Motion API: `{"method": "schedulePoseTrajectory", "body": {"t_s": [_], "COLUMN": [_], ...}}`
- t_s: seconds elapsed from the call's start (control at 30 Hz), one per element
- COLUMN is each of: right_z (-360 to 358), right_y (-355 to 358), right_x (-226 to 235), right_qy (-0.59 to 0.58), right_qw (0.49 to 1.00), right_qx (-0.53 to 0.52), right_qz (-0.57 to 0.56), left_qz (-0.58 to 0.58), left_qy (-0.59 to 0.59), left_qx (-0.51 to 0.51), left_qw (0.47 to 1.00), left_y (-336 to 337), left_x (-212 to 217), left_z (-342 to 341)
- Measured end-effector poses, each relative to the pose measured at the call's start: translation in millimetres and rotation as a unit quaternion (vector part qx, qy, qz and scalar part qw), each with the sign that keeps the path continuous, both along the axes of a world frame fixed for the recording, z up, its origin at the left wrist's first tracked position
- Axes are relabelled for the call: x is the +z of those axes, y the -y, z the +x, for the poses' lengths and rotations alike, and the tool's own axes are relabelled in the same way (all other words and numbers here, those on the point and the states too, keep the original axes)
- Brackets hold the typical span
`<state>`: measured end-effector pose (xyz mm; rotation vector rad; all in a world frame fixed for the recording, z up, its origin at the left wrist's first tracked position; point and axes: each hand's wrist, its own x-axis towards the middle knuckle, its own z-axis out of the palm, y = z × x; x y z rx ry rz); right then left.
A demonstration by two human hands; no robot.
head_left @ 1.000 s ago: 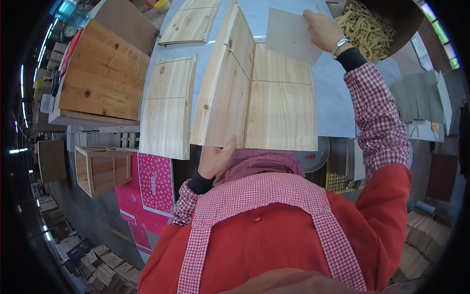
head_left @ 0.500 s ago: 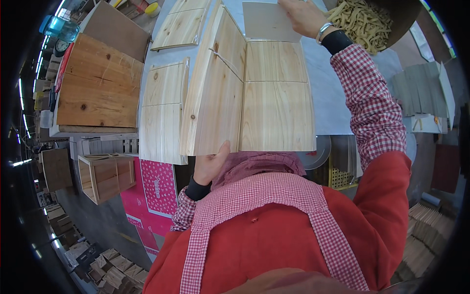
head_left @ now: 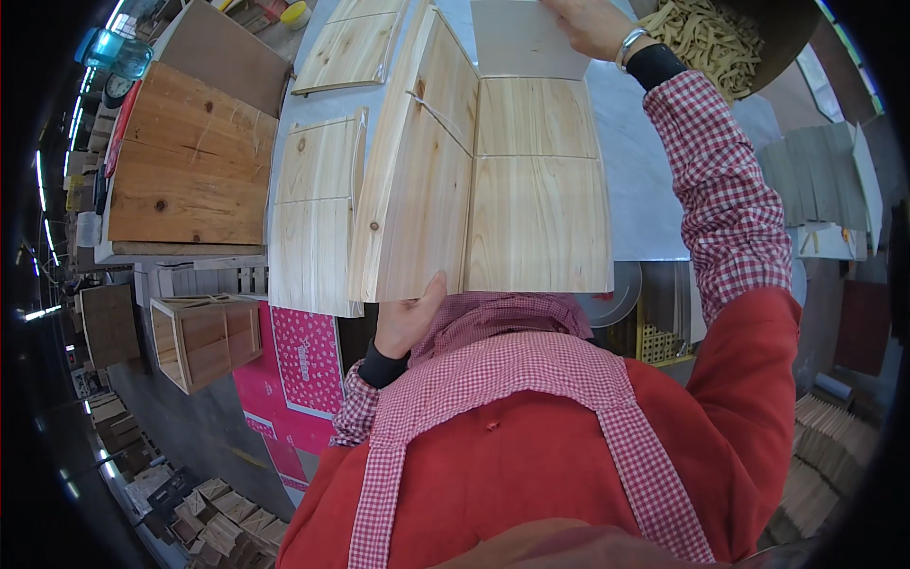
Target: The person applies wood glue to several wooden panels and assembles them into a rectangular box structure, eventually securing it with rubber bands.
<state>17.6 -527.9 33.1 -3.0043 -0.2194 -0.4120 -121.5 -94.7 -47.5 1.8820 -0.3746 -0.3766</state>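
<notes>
Head view: our L hand point(head_left: 408, 321) pinches the near bottom corner of the tilted panel point(head_left: 417, 204), thumb on the face towards the flat panel, fingers mostly hidden behind/under the wood. Our R hand point(head_left: 592, 27) is up at the top rim, partly cut off; fingertips are at the RH part of the grey sheet point(head_left: 526, 43), thumb out of sight, so we can't tell how firmly they close.

The flat panel point(head_left: 536, 228) lies R of the tilted panel, the two meeting along a long inner edge; its near end juts past the near edge of the table point(head_left: 649, 209). The grey sheet sits at the flat panel's far end, its near edge just about in line w/ the panel's. Open room: pale tabletop R of the flat panel, plus a narrow strip btwn the tilted panel and the L-side boards point(head_left: 313, 213) nr the table's L edge.

Materials: panels are pale, knotty wood, smooth, w/ a thin line across; a white cord point(head_left: 438, 120) runs slantwise over the tilted one. Sheet = matte, thin, straight-edged. Far R, a round bin point(head_left: 782, 43) holds curly yellowish strips point(head_left: 706, 43).
</notes>
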Motion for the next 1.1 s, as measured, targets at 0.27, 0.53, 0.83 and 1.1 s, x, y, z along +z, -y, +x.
{"method": "schedulePoseTrajectory", "body": {"t_s": [0.27, 0.53, 0.83, 1.1], "right_z": [7, 12, 7, 16], "right_y": [5, 9, 6, 24], "right_x": [-7, -19, -15, -20], "right_qy": [0.006, 0.005, 0.006, 0.018], "right_qw": [1.0, 1.0, 1.0, 0.999], "right_qx": [0.029, 0.02, 0.016, 0.031], "right_qz": [-0.01, -0.013, -0.015, 0.002], "left_qz": [0.016, -0.003, 0.028, 0.031], "left_qy": [-0.045, -0.014, -0.036, -0.026], "left_qx": [0.014, 0.007, -0.015, -0.006], "left_qw": [0.999, 1.0, 0.999, 0.999], "left_y": [-3, 0, -1, -2], "left_x": [-3, -4, -1, -5], "left_z": [-2, -3, -4, -6]}}
